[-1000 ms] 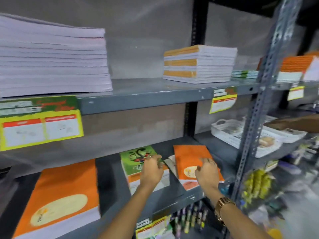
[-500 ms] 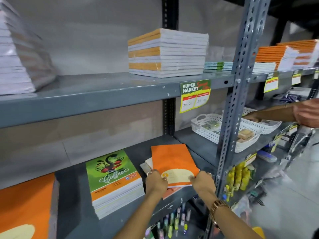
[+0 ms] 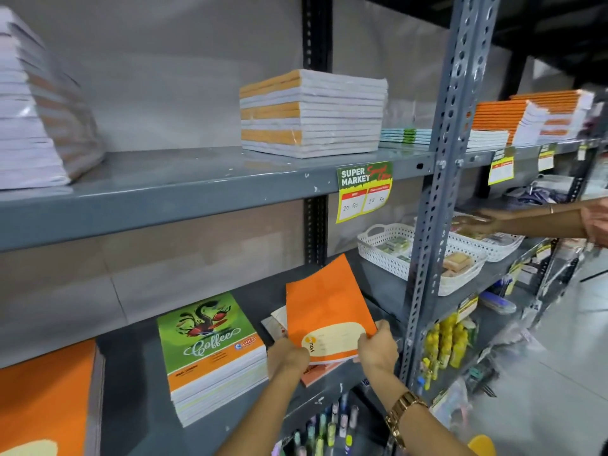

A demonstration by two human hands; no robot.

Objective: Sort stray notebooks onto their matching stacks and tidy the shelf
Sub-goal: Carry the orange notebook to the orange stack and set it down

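Observation:
An orange notebook point(image 3: 324, 311) with a cream label is tilted up off the lower shelf. My left hand point(image 3: 288, 358) grips its near left corner and my right hand point(image 3: 378, 348) grips its near right edge. Under it lie other notebooks point(image 3: 317, 370), pale and salmon coloured. To the left stands a stack of green and orange "Coffee" notebooks point(image 3: 210, 353). A stack of orange notebooks point(image 3: 46, 396) fills the lower left corner. On the upper shelf sits a stack with orange spines point(image 3: 309, 113).
A perforated grey upright post point(image 3: 437, 205) stands right of my hands. White baskets point(image 3: 394, 258) hold small items beyond it, where another person's arm point(image 3: 526, 220) reaches in. A price tag point(image 3: 363, 190) hangs from the upper shelf edge. Pens point(image 3: 329, 422) hang below.
My view has swung to the right. Both hands went from lying on the stacks to gripping the orange notebook's near edge, and its far end has lifted off the pile.

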